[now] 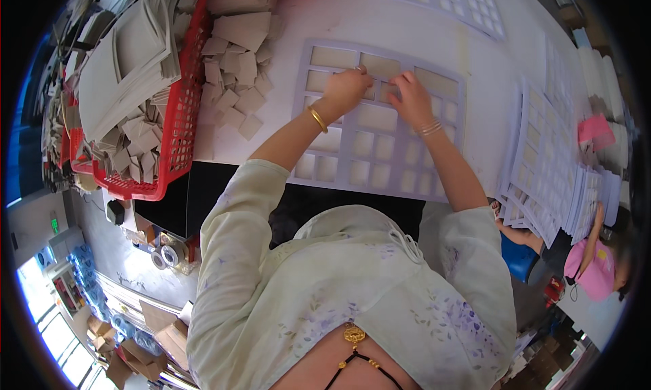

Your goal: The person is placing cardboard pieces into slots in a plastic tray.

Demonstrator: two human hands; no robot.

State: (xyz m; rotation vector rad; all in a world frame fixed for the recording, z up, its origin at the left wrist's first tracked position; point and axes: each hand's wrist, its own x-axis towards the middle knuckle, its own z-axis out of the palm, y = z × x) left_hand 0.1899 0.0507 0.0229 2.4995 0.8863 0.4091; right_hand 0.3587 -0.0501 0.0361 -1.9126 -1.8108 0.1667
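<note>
Grid panel (pixel 348 140): pale lavender, compartments of differing sizes, flat on the white worktop (pixel 291 24), upper centre of the frame; greyish inserts (pixel 381 66) show in some top compartments.
Left hand (pixel 347 91): wrist bent inward, fingers curled over the panel's upper middle; cannot tell whether its grip is clamped on anything.
Right hand (pixel 411 100): just beside, fingers bent leftward; grip likewise unclear.
Red basket (pixel 182 129): upper left, heaped with card.

A flat lavender grid panel (pixel 396 149), its rectangular cells of several sizes, lies along the near edge of the white tabletop (pixel 288 24); grey-beige cardboard pieces (pixel 381 65) lie flat in its upper cells.
</note>
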